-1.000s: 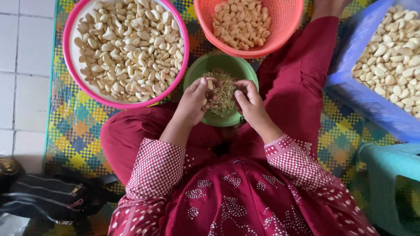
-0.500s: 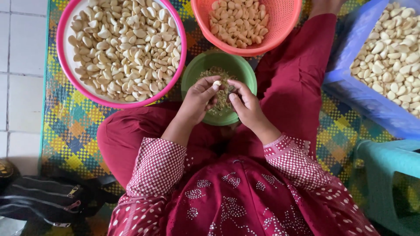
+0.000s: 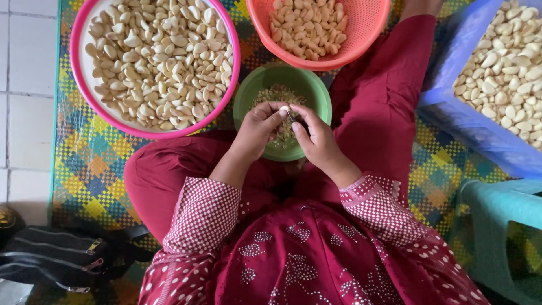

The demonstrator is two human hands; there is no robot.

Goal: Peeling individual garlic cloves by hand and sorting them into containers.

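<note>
1. A seated person in red clothing works over a green bowl [image 3: 248, 96] set on a checkered woven mat [image 3: 96, 169], the bowl holding a heap of brownish-green peelings.
2. The left hand [image 3: 257, 130] pinches a small pale garlic clove [image 3: 285, 109] between thumb and fingers [image 3: 276, 113], the other fingers curled in.
3. The right hand [image 3: 319, 138] meets it from the other side, fingers closed around a thin metal tool [image 3: 291, 117] that touches the clove; the blade's shape is too small to tell.
4. The clove sits at the fingertips above the green bowl's middle; its long axis cannot be told at this size.
5. A pink-rimmed white basin [image 3: 76, 73] of peeled cloves stands at upper left, just beside the green bowl.
6. An orange mesh basket [image 3: 367, 34] of cloves sits beyond the green bowl, its rim overlapping the bowl's far edge in view.
7. A blue crate [image 3: 468, 124] with more cloves lies at right, a teal plastic stool [image 3: 508, 226] below it.
8. A black zipped bag [image 3: 51, 260] rests at lower left, beside white floor tiles [image 3: 22, 85].
</note>
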